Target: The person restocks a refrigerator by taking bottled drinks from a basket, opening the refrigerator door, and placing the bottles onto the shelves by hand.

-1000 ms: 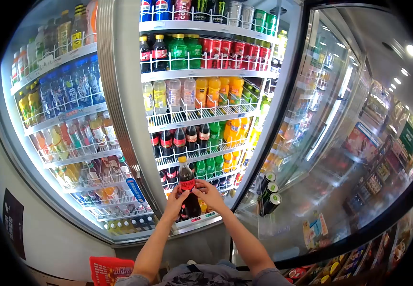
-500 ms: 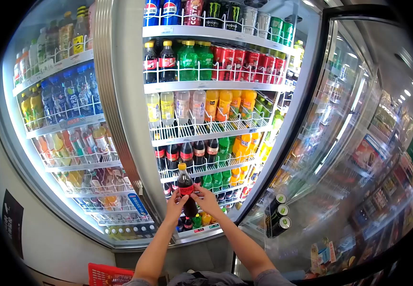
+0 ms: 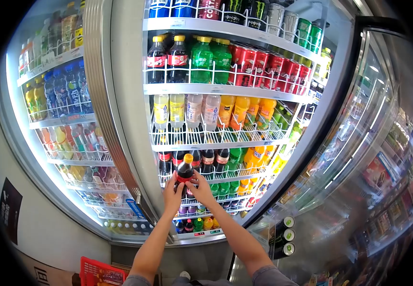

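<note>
Between my two hands is a cola bottle [image 3: 185, 170] with a yellow cap and a red label, held in front of the open fridge. My left hand [image 3: 172, 194] wraps its left side. From the right, the fingers of my right hand [image 3: 200, 189] close on the label area. Its lower end is mostly hidden by my hands. Right behind it, a row of similar cola bottles [image 3: 208, 161] stands on a lower wire shelf. Above that, orange drink bottles [image 3: 240, 113] and pale drink bottles [image 3: 194, 110] share a shelf.
A glass door [image 3: 306, 190] stands open on the right. Several black cans [image 3: 282, 236] appear near its lower part. At the lower left is a red basket [image 3: 102, 271]. Another lit fridge section [image 3: 63, 119] lies left of a metal-edged post [image 3: 108, 95].
The view has come closer to the shelves and shifted. The bottle's cap end now appears higher and larger, and the bottle looks more foreshortened. Both hands keep their grip.
</note>
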The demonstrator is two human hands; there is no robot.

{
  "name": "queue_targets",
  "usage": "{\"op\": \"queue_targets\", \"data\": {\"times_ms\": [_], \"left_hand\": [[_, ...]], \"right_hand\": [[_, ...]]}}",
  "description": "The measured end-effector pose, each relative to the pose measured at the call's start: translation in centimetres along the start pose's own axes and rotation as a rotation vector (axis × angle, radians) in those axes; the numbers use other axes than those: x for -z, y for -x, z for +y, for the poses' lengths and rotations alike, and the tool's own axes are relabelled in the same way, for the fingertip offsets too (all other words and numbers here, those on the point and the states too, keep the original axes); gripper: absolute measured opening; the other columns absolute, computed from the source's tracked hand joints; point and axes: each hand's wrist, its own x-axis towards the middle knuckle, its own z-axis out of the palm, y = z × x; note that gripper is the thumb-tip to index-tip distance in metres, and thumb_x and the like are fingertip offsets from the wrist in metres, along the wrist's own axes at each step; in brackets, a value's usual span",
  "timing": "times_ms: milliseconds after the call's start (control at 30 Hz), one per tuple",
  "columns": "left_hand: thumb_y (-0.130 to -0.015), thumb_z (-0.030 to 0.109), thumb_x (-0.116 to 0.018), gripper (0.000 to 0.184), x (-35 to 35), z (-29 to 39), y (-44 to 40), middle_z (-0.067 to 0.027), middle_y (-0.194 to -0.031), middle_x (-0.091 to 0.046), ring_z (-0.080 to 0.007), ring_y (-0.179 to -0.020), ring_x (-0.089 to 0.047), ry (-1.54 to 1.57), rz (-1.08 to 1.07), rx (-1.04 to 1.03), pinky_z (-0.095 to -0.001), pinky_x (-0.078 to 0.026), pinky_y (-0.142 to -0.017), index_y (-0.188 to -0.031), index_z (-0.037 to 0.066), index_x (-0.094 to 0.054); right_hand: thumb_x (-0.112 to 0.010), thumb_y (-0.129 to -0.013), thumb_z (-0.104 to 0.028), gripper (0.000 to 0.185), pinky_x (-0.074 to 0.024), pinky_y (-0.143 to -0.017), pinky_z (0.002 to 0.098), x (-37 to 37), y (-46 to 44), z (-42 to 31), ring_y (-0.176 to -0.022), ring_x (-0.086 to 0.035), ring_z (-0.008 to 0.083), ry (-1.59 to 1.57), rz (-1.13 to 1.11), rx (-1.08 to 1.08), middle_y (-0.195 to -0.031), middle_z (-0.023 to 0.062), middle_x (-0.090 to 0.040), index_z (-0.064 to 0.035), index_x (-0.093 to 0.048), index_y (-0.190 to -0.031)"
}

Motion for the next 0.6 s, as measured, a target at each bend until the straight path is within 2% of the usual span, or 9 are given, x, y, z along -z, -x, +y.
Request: {"op": "queue_targets", "data": {"times_ms": [33,200,267,333,400,467,533,600], "left_hand": [[-0.093,0.018,-0.061,0.055,0.0,0.0,-0.5,-0.0178,-0.127,-0.056,-0.0291,-0.114,-0.058,-0.006,0.001,0.001,-0.0383,-0.045,-0.097,-0.143,0.005,-0.044],[-0.097,0.019,-0.057,0.055,-0.3,1.0,-1.5,-0.0188,-0.128,-0.057,-0.0284,-0.114,-0.059,0.024,0.077,0.115,-0.0361,-0.046,-0.095,-0.145,0.003,-0.038],[-0.098,0.016,-0.055,0.054,-0.9,-0.1,-1.8,-0.0187,-0.135,-0.054,-0.0277,-0.123,-0.054,0.130,0.122,0.169,-0.0361,-0.041,-0.102,-0.146,0.003,-0.036],[-0.099,0.017,-0.052,0.054,-1.5,0.0,-2.3,-0.0187,-0.134,-0.054,-0.0274,-0.123,-0.053,0.100,0.180,0.127,-0.0363,-0.040,-0.103,-0.147,0.002,-0.034],[-0.100,0.019,-0.049,0.053,-2.0,0.4,-2.5,-0.0197,-0.138,-0.051,-0.0272,-0.127,-0.049,0.165,0.255,0.148,-0.0362,-0.037,-0.106,-0.148,0.002,-0.033],[-0.101,0.020,-0.046,0.054,-2.6,-1.5,-3.2,-0.0207,-0.143,-0.045,-0.0275,-0.132,-0.045,0.150,0.216,0.151,-0.0357,-0.034,-0.108,-0.149,0.003,-0.029],[-0.099,0.010,-0.044,0.052,-3.1,-1.4,-3.9,-0.0224,-0.141,-0.045,-0.0295,-0.129,-0.047,0.136,0.288,0.107,-0.0364,-0.035,-0.107,-0.148,0.000,-0.030],[-0.099,0.010,-0.043,0.052,-3.5,-2.1,-4.2,-0.0232,-0.142,-0.045,-0.0314,-0.130,-0.046,0.144,0.285,0.136,-0.0376,-0.034,-0.107,-0.148,0.000,-0.029]], "right_hand": [[-0.070,-0.089,-0.017,0.066,-0.0522,-0.090,0.0353,-0.5,-0.9,0.9,-0.108,-0.064,0.0277,-0.026,0.020,0.059,-0.124,0.0183,-0.056,0.0006,-0.038,-0.143],[-0.070,-0.088,-0.015,0.065,-0.0527,-0.088,0.0347,-1.9,-3.3,1.7,-0.108,-0.064,0.0261,0.055,0.009,0.171,-0.127,0.0167,-0.057,0.0012,-0.038,-0.143],[-0.071,-0.087,-0.015,0.066,-0.0532,-0.085,0.0333,-2.3,-3.9,1.4,-0.110,-0.064,0.0256,-0.019,0.004,0.133,-0.129,0.0161,-0.057,0.0014,-0.039,-0.142],[-0.071,-0.087,-0.013,0.064,-0.0532,-0.085,0.0316,-2.5,-4.8,1.6,-0.112,-0.063,0.0247,0.003,-0.007,0.129,-0.129,0.0157,-0.058,0.0007,-0.041,-0.142],[-0.070,-0.087,-0.011,0.062,-0.0523,-0.088,0.0312,-2.7,-5.6,1.9,-0.112,-0.063,0.0243,0.018,-0.042,0.167,-0.127,0.0157,-0.059,-0.0002,-0.042,-0.142],[-0.068,-0.088,-0.010,0.060,-0.0512,-0.090,0.0310,-3.0,-6.3,2.2,-0.111,-0.063,0.0245,-0.006,-0.052,0.163,-0.126,0.0163,-0.059,-0.0002,-0.042,-0.142],[-0.066,-0.089,-0.010,0.059,-0.0505,-0.092,0.0316,-3.0,-6.8,2.0,-0.111,-0.064,0.0247,0.040,-0.069,0.218,-0.125,0.0175,-0.059,0.0002,-0.042,-0.142],[-0.063,-0.090,-0.007,0.056,-0.0502,-0.093,0.0325,-3.5,-7.3,2.7,-0.111,-0.063,0.0240,0.017,-0.074,0.226,-0.124,0.0192,-0.059,0.0009,-0.042,-0.141]]}}
